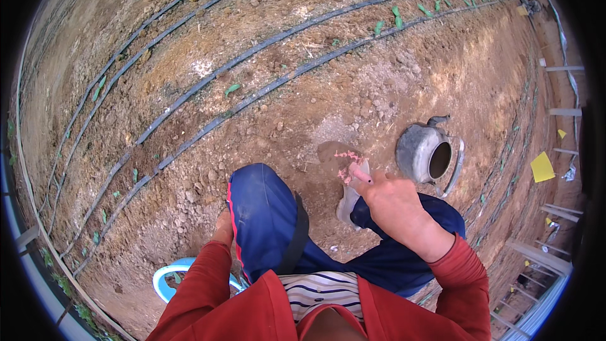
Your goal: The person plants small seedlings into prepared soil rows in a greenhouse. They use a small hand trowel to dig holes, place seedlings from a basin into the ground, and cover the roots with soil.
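Observation:
My right hand (395, 201) is closed around the pink handle (361, 173) of a small hand tool over the soil. The tool's working end cannot be made out. Bright pink bits (348, 155) show around the handle, beside a patch of darker soil (331, 151). Just below is my light-coloured shoe (348, 203). A dented aluminium kettle (412, 149) with a dark open top stands to the right of the tool. My left hand (225, 225) is down beside my left knee, its fingers mostly hidden behind the trouser leg.
Black drip irrigation hoses (265, 90) run in curved rows across the soil, with green seedlings (396, 16) along them. At my left sits a blue basin (163, 284) holding some leaves, partly covered by my sleeve. Yellow cards (542, 167) and frame bars (539, 255) line the right side.

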The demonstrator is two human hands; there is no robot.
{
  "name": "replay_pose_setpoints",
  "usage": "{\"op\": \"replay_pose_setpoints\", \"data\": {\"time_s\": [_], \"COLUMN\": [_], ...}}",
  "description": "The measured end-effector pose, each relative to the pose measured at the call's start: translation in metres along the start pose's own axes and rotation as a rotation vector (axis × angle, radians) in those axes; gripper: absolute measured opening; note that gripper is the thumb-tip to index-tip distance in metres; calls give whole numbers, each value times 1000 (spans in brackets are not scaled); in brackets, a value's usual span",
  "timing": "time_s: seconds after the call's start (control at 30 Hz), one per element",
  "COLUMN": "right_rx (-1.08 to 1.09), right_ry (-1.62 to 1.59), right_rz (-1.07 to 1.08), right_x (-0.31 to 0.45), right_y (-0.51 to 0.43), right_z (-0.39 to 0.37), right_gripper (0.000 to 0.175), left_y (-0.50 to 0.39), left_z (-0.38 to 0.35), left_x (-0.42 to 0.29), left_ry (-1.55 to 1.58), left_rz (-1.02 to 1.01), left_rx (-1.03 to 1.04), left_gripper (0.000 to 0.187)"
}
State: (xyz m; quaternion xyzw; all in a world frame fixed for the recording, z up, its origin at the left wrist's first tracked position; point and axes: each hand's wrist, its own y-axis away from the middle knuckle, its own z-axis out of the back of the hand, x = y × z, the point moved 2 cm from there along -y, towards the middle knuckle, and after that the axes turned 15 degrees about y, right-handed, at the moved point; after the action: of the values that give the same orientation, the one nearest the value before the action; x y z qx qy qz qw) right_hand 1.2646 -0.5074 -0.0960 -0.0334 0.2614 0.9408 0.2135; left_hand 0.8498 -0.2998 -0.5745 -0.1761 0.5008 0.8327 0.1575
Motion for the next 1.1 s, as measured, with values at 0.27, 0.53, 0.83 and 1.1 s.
{"op": "replay_pose_setpoints", "data": {"time_s": [0.27, 0.53, 0.83, 1.1], "right_rx": [33, 49, 208, 138], "right_ry": [41, 49, 111, 140], "right_rz": [17, 60, 309, 536], "right_x": [3, 1, 5, 20], "right_y": [-4, -20, -54, -93], "right_z": [0, -9, -26, -51], "right_gripper": [40, 38, 43, 39], "left_y": [61, 95, 215, 317], "left_z": [35, 41, 62, 82], "left_x": [-112, -162, -162, -166], "left_ry": [-180, -183, 418, 771], "left_rz": [202, 166, -159, -386], "left_rx": [46, -158, -485, -664], "left_gripper": [39, 31, 25, 28]}}
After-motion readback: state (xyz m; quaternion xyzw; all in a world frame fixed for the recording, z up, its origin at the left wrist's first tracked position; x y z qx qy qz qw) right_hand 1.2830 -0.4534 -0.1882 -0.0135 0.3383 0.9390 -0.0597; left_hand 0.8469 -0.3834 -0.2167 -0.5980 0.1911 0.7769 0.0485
